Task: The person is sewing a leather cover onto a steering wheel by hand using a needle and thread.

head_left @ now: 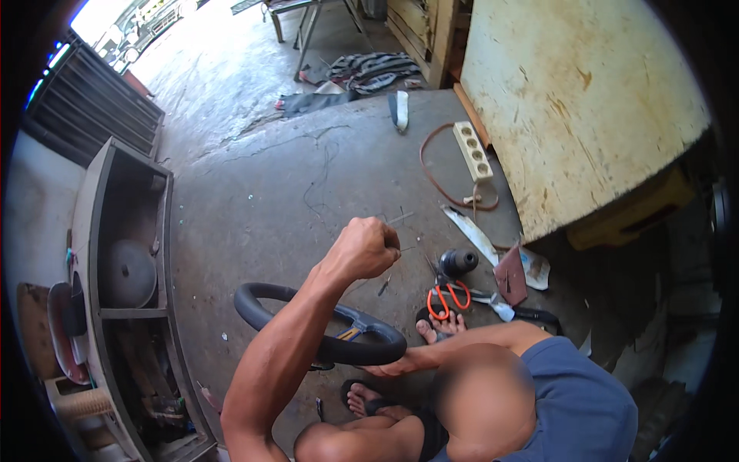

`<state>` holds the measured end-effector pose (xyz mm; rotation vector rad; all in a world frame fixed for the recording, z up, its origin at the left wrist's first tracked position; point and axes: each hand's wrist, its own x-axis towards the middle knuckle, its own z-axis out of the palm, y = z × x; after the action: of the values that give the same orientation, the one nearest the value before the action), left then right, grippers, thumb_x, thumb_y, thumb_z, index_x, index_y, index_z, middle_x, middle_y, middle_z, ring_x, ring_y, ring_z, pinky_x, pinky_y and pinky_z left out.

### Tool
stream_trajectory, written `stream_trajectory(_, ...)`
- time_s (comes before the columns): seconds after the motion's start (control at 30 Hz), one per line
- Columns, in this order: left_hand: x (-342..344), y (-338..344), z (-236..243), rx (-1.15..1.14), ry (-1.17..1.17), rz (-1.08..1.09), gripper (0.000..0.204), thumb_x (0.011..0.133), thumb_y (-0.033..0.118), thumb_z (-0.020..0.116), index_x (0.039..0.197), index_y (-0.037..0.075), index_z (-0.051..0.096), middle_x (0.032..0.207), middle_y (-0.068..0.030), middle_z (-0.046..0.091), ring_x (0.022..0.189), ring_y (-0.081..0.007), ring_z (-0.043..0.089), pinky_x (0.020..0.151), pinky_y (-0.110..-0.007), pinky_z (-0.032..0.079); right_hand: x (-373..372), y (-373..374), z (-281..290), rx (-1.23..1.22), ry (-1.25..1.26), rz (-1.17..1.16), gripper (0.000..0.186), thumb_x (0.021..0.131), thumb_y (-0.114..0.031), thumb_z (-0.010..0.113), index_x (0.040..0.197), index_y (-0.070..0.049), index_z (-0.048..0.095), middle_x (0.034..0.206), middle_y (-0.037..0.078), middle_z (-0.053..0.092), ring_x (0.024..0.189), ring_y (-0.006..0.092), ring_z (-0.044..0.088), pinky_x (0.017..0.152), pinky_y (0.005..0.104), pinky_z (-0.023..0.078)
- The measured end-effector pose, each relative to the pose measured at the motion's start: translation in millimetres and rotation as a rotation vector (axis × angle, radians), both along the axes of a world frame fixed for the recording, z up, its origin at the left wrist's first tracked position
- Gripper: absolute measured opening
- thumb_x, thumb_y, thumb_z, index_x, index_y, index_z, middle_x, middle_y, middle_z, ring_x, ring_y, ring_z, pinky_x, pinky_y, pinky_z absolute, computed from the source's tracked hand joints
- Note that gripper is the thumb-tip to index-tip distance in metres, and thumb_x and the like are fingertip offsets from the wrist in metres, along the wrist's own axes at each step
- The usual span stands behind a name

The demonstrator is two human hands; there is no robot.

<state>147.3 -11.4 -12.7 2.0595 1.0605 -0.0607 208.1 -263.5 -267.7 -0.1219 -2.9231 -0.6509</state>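
Note:
My left hand point(365, 248) is raised above a black steering wheel point(265, 302), with my forearm crossing over the rim. Its fingers are closed, and whatever they may hold is too small to make out. My right hand point(394, 360) grips the near right part of the rim; the wheel partly hides its fingers. Tilted, the wheel hangs over the floor in front of my legs, its spokes partly covered by my left forearm. Orange-handled scissors point(440, 300) lie by my sandalled foot point(443, 329), near a dark cylindrical object point(458, 262).
A white power strip point(472, 152) with a brown cord lies beside a worn pale panel point(581, 115). Pinkish scrap point(510, 276) and other pieces lie right of the scissors. A grey open cabinet point(132, 313) stands left. Crumpled cloth point(373, 71) and a folding-leg table point(308, 35) are farther back.

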Motion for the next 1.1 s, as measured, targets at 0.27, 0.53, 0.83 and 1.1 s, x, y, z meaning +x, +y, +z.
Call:
stream_trajectory(0.27,-12,17,0,0.008,0.03,0.123,0.029,0.084,0.021,0.072,0.103,0.001,0.078,0.096,-0.0194,0.077,0.089,-0.0311,0.076,0.085,-0.038,0.058,126,77,104,-2.15,0.465,-0.989,0.034,0.1,-0.024,0.051,0.132,-0.013,0.055,0.086,0.014,0.067,0.085,0.0257,0.071,0.079,0.0432,0.055)
stream_trajectory(0.53,8,15,6,-0.044,0.009,0.094,0.028,0.085,0.022,0.072,0.101,0.0,0.077,0.092,-0.0184,0.077,0.086,-0.0285,0.076,0.083,-0.037,0.058,129,165,158,-2.153,1.529,-1.094,0.038,0.1,-0.04,0.052,0.089,-0.006,0.064,0.062,0.001,0.054,0.051,0.0086,0.045,0.048,0.0259,0.033)
stream_trajectory(0.83,8,10,6,-0.065,0.037,0.103,0.025,0.086,0.021,0.073,0.101,0.001,0.077,0.09,-0.0162,0.077,0.084,-0.0266,0.076,0.081,-0.037,0.057,112,165,150,-2.305,1.768,-1.013,0.046,0.098,-0.041,0.044,0.073,-0.006,0.061,0.056,0.0,0.05,0.043,0.009,0.039,0.039,0.0261,0.028)
stream_trajectory(1.1,7,14,6,-0.079,0.02,0.109,0.025,0.087,0.02,0.073,0.101,0.0,0.077,0.087,-0.0156,0.077,0.081,-0.0233,0.075,0.079,-0.036,0.057,115,168,147,-2.284,1.703,-0.983,0.048,0.099,-0.044,0.043,0.077,-0.006,0.063,0.057,-0.001,0.05,0.044,0.0085,0.039,0.041,0.0263,0.029)
